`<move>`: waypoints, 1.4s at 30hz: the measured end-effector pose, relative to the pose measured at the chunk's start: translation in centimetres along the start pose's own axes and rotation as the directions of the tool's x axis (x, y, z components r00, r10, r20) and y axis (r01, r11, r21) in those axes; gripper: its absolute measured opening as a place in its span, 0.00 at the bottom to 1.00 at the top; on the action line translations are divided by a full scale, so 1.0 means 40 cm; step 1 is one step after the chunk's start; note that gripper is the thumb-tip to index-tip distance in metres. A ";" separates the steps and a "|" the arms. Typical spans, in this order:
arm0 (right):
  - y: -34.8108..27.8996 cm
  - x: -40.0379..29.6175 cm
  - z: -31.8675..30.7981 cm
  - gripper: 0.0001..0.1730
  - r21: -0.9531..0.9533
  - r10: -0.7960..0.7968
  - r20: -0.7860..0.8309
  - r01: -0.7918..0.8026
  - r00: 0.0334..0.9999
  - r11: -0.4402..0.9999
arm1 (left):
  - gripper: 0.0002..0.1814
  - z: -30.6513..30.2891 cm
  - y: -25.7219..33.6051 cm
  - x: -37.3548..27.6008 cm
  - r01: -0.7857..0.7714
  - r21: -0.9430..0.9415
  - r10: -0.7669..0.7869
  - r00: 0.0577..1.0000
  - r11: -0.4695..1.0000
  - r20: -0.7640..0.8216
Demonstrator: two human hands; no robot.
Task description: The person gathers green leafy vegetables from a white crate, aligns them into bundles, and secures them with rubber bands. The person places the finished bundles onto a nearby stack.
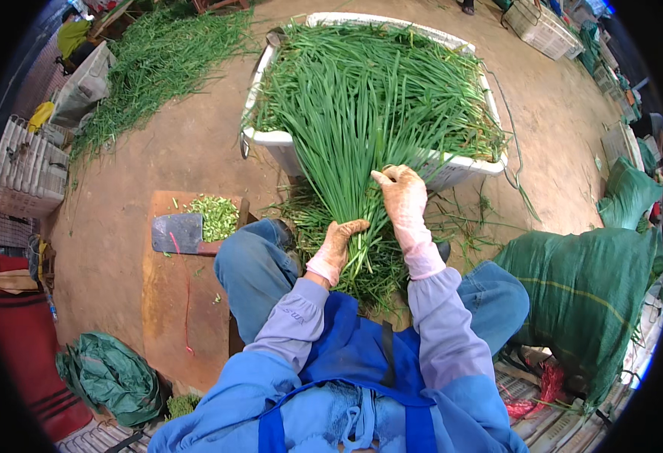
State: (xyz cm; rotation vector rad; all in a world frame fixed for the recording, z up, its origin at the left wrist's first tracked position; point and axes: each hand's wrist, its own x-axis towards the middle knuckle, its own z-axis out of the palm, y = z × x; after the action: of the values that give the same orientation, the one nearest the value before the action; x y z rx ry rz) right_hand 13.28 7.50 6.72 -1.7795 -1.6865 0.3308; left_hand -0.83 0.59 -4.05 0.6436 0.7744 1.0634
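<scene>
My left hand (334, 249), in a dirt-stained pale glove, grips a thick bunch of long green leaves, likely Chinese chives (340, 164), near its pale stem ends. The leaves fan away from me over the near rim of a white plastic crate (277, 137). My right hand (404, 195), gloved alike, is at the bunch's right side, thumb and forefinger bent toward each other. Whether it pinches a leaf is hidden. More loose chives (439, 96) fill the crate to its rim. Below my hands, leafy scraps (374, 291) cover the ground between my knees.
Left of my knee, a wooden board (167, 306) bears a cleaver (178, 233), chopped stem ends (215, 218) and red string (187, 306). A full green woven sack (575, 289) stands at right. Chives (167, 51) lie heaped at upper left, near a seated person (73, 39). Red twine (546, 385) lies at lower right.
</scene>
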 end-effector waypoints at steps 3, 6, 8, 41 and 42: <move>-0.021 -0.063 -0.105 0.05 0.541 -0.012 0.136 -0.064 0.991 0.839 | 0.23 0.013 0.014 0.004 0.031 -0.050 -0.031 0.999 0.998 -0.008; -0.074 -0.134 -0.276 0.04 0.458 -0.554 0.261 0.404 0.791 0.792 | 0.21 -0.008 -0.007 0.024 0.003 -0.066 -0.006 0.999 0.998 -0.036; -0.054 -0.182 -0.332 0.09 0.774 -0.755 0.470 0.198 0.456 0.601 | 0.16 0.001 0.010 0.024 0.089 -0.276 -0.084 0.996 0.957 0.032; 0.027 -0.232 -0.110 0.10 0.719 0.346 0.432 -0.550 0.833 0.425 | 0.40 -0.008 -0.004 0.015 0.085 -0.333 -0.018 0.980 0.939 0.200; 0.033 -0.242 -0.132 0.08 0.794 0.290 0.438 -0.518 0.851 0.319 | 0.37 0.000 -0.005 0.012 0.057 -0.369 0.013 0.983 0.928 0.186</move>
State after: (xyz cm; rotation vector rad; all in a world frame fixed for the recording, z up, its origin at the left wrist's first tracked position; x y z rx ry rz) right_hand 16.14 -3.19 7.48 -1.2513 -0.7593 1.4306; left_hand -0.57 0.96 -4.32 0.3982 0.3997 1.0767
